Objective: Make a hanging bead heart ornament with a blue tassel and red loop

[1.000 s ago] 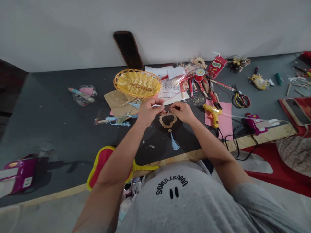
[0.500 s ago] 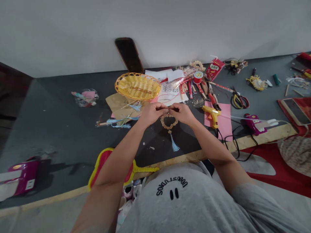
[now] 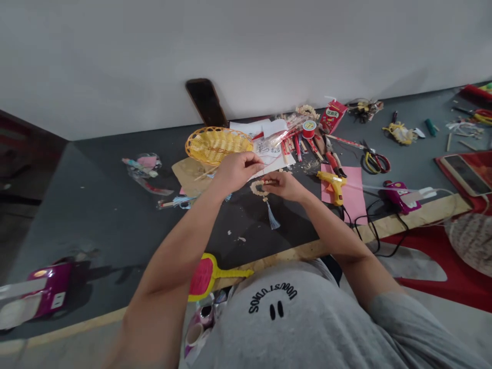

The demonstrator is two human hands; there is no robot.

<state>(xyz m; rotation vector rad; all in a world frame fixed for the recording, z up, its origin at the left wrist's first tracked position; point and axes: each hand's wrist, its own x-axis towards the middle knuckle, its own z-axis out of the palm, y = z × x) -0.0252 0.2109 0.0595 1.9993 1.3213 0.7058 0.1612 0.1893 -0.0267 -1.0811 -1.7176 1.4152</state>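
Note:
My right hand (image 3: pixel 283 185) pinches the upper right of a beaded ring-shaped ornament (image 3: pixel 256 189), just above the dark table. From the ornament's lower end hangs a pale blue tassel (image 3: pixel 273 218). Above and to the left, my left hand (image 3: pixel 239 171) is closed in a pinch at what looks like a thin thread (image 3: pixel 264 167), too fine to follow clearly. The two hands are a little apart. Behind my left hand lie brown paper (image 3: pixel 186 171) and a yellow woven basket (image 3: pixel 217 143).
A yellow glue gun (image 3: pixel 333 187) rests on pink paper (image 3: pixel 355 197), with scissors (image 3: pixel 375 160) farther right. Behind are a thread spool (image 3: pixel 308 128), a red drink carton (image 3: pixel 332 115) and a leaning phone (image 3: pixel 206 101). A yellow-edged hand mirror shape (image 3: pixel 215 271) lies at the front edge.
My hands have separated at the ornament's top. The left has moved up and left, while the right has shifted down onto the ornament, which is now tilted and partly covered.

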